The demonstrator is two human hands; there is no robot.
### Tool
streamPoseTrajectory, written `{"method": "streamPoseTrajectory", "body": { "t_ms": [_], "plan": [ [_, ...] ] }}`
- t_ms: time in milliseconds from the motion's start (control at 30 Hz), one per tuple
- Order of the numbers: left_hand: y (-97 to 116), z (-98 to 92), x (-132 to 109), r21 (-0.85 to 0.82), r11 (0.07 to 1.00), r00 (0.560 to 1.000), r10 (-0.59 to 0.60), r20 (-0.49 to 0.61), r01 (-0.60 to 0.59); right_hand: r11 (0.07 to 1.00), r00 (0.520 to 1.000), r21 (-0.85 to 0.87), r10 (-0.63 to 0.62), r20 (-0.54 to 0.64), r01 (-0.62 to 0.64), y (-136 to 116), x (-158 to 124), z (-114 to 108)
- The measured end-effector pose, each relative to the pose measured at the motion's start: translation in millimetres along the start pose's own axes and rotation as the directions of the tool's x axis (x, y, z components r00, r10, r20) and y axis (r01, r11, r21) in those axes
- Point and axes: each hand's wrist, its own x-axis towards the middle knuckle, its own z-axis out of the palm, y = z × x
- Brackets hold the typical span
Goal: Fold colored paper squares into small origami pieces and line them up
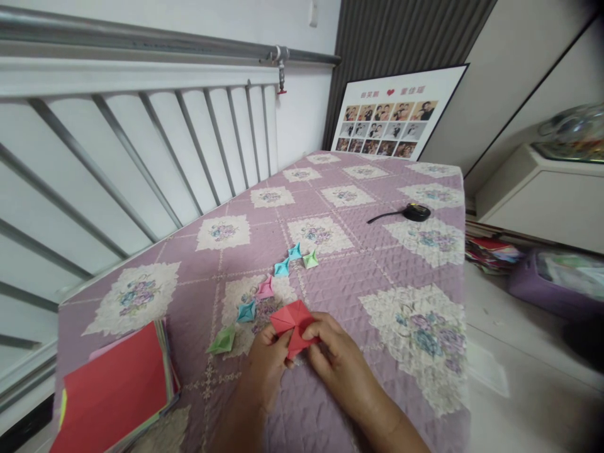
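Observation:
A red piece of folded origami paper (293,316) is held between both hands above the table, with crease lines across its upper face. My left hand (268,360) pinches its lower left side, thumb on top. On the right side, my right hand (333,349) grips the same paper between thumb and fingers. Just beyond the hands lies a row of small folded paper boats: a green one (223,340), a blue one (246,311), a pink one (265,287), two more blue ones (282,267), and another green one (310,258).
A stack of coloured paper (116,390) with red on top lies at the table's left front corner. A black tape measure (416,212) with a strap rests farther right. The purple floral tablecloth (340,264) borders a white radiator (189,145). A photo board (396,113) leans behind.

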Motion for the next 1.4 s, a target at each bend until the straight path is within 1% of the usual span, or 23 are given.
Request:
{"method": "streamPoseTrajectory", "body": {
  "t_ms": [167, 233, 367, 467, 533, 567, 633, 700, 767, 833, 967, 1067, 1133, 1167, 1233, 1267, 1300, 1333, 1367, 1400],
  "plan": [
    [1, -4.6, -4, -0.039, 0.999, 0.999, 0.017, 0.032, -0.015, 1.0, 0.998, -0.002, 0.03, 0.062, -0.03, 0, 0, 0],
    [0, -6.9, -5, -0.027, 0.999, 0.999, 0.024, 0.039, -0.023, 0.999, 0.996, 0.001, 0.051, 0.078, -0.052, 1, 0, 0],
    [2, -7.9, -5, 0.102, 0.994, 0.999, 0.032, 0.031, -0.035, 0.997, 0.994, 0.028, 0.067, 0.085, -0.07, 2, 0, -1],
    [5, -6.3, -4, 0.168, 0.984, 0.998, 0.05, 0.026, -0.054, 0.987, 0.989, 0.11, 0.103, 0.102, -0.114, 2, -1, -3],
    [7, -5.5, -4, 0.171, 0.983, 0.998, 0.056, 0.019, -0.058, 0.952, 0.978, 0.23, 0.185, 0.099, -0.203, 2, -1, -5],
    [7, -5.4, -4, 0.174, 0.983, 0.998, 0.056, 0.023, -0.059, 0.917, 0.967, 0.306, 0.243, 0.078, -0.255, 2, -1, -5],
    [7, -5.4, -3, 0.19, 0.979, 0.996, 0.072, 0.044, -0.079, 0.823, 0.929, 0.452, 0.368, 0.036, -0.343, 3, 0, -5],
    [6, -5.6, -3, 0.221, 0.967, 0.991, 0.111, 0.078, -0.126, 0.745, 0.895, 0.54, 0.444, 0.035, -0.391, 3, 1, -2],
    [4, -5.4, -3, 0.259, 0.95, 0.983, 0.152, 0.106, -0.175, 0.717, 0.882, 0.548, 0.464, 0.087, -0.431, 3, 2, 0],
    [3, -4.7, -4, 0.302, 0.932, 0.978, 0.171, 0.12, -0.199, 0.716, 0.874, 0.524, 0.468, 0.128, -0.46, 2, 2, 3],
    [3, -3.0, -5, 0.342, 0.913, 0.97, 0.176, 0.166, -0.224, 0.702, 0.86, 0.517, 0.485, 0.157, -0.49, -2, 2, 2],
    [3, -2.6, -5, 0.341, 0.905, 0.957, 0.187, 0.221, -0.255, 0.711, 0.866, 0.503, 0.461, 0.194, -0.491, -3, 1, -1],
    [1, -2.5, -5, 0.352, 0.898, 0.955, 0.192, 0.226, -0.264, 0.741, 0.876, 0.472, 0.444, 0.189, -0.477, -1, 1, -2],
    [1, -2.5, -5, 0.37, 0.889, 0.956, 0.199, 0.214, -0.268, 0.769, 0.885, 0.443, 0.438, 0.16, -0.461, 1, 0, -2],
    [1, -2.6, -5, 0.441, 0.852, 0.959, 0.235, 0.156, -0.281, 0.856, 0.911, 0.326, 0.409, 0.047, -0.401, 6, -1, -2],
    [1, -2.8, -6, 0.486, 0.824, 0.956, 0.272, 0.112, -0.292, 0.907, 0.93, 0.235, 0.366, -0.027, -0.35, 9, -1, -2],
    [2, -3.1, -7, 0.528, 0.79, 0.943, 0.327, 0.068, -0.312, 0.951, 0.951, 0.128, 0.293, -0.096, -0.281, 11, -2, -2],
    [4, -3.7, -8, 0.568, 0.748, 0.918, 0.394, 0.035, -0.343, 0.981, 0.97, 0.014, 0.193, -0.147, -0.193, 14, -2, -2],
    [5, -4.5, -8, 0.603, 0.699, 0.882, 0.471, 0.018, -0.386, 0.991, 0.982, -0.096, 0.076, -0.173, -0.094, 15, -2, -2],
    [7, -5.5, -9, 0.632, 0.641, 0.836, 0.549, 0.02, -0.436, 0.981, 0.984, -0.192, -0.041, -0.175, 0.007, 17, -1, -2]
  ]
}}
